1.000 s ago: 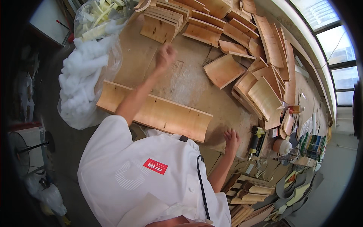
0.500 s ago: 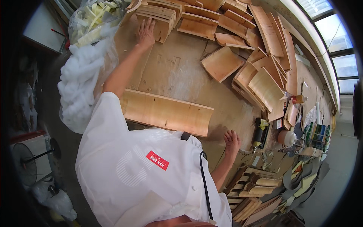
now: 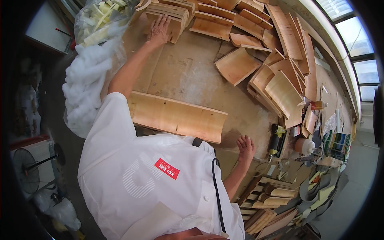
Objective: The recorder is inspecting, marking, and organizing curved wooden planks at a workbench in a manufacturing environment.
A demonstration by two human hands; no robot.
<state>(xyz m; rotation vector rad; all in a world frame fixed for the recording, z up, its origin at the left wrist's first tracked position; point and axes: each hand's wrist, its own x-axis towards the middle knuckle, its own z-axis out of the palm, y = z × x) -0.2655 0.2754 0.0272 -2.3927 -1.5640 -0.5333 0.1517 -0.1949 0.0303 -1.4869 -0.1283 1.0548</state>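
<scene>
My left arm is stretched to the far left of the worktable. My left hand [image 3: 159,31] lies against the front face of a stack of wooden pieces [image 3: 175,29], its fingers extended and not wrapped round any piece. Near the table's front edge, my right hand [image 3: 246,149] is loosely bent with nothing visible in it. Between the two hands, a long curved plywood panel [image 3: 178,117] lies hollow side up along the near edge, close to my body.
Curved plywood pieces [image 3: 237,66] crowd the back and right of the worktable [image 3: 192,82]. A green-and-black air nailer [image 3: 276,140] and a bottle [image 3: 305,146] lie at the right. Bagged white stuffing [image 3: 86,88] stands at the left, and more curved pieces [image 3: 280,196] are stacked lower right.
My left hand has shifted slightly up and to the right on the stack's front face. The whole view has moved a little. My right hand and the long panel stay nearly the same.
</scene>
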